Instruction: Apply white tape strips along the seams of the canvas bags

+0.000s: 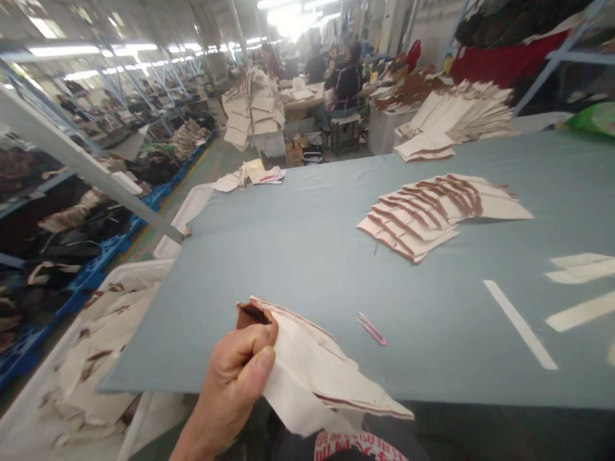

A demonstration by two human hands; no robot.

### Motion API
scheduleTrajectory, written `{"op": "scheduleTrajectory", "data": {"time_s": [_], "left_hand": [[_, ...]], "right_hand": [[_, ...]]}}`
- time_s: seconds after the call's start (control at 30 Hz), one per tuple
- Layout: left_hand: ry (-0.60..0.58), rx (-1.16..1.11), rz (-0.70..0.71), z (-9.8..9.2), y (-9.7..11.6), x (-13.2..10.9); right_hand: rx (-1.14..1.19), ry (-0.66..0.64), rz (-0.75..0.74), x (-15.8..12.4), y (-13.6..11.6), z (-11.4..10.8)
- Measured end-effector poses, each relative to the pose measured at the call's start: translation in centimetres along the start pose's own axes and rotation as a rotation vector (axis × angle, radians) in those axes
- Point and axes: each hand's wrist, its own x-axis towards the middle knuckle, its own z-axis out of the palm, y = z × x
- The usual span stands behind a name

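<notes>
My left hand [240, 371] is closed on the brown-edged opening of a cream fabric pouch [312, 365], thumb pressed on the outside near the rim. The pouch hangs tilted over the table's front edge, its far end pointing right. A brown inner side shows at the opening. My right hand is not visible; whether the fabric hides it I cannot tell. To the right of the pouch, pink thread snips [372, 329] lie on the blue-grey table [298, 237].
Overlapping cream pieces with brown edges [423, 214] lie on the table, with a larger stack [456, 115] behind. White strips [521, 325] are at right. A bin of fabric pieces [96, 358] stands at left, near a metal post [106, 173]. A person [346, 83] sits farther back.
</notes>
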Motion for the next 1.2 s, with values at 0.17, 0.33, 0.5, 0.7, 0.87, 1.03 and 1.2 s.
{"op": "scheduleTrajectory", "data": {"time_s": [0.17,0.33,0.5,0.7,0.87,1.03,1.2], "left_hand": [[-0.136,0.028,0.194,0.1,2.6,1.7],[-0.168,0.086,0.294,1.5,4.2,2.0],[-0.291,-0.12,0.358,3.2,5.2,1.6],[-0.307,-0.196,0.387,1.9,5.8,1.0],[-0.247,-0.067,0.208,-1.6,5.3,1.5],[-0.315,-0.029,0.153,-3.5,3.7,3.6],[-0.331,0.249,0.266,-3.2,3.8,5.2]], "right_hand": [[0.031,0.248,0.203,0.2,-0.8,-2.3],[0.199,0.33,0.098,5.1,0.2,-2.7],[0.436,0.135,-0.191,9.3,-0.2,-2.1],[0.402,0.012,-0.301,10.6,-0.5,-2.6],[0.115,0.085,-0.275,9.0,-1.1,-6.0],[-0.062,0.079,-0.26,8.0,-4.1,-8.0],[-0.16,0.049,-0.225,7.9,-6.9,-8.2]]}}
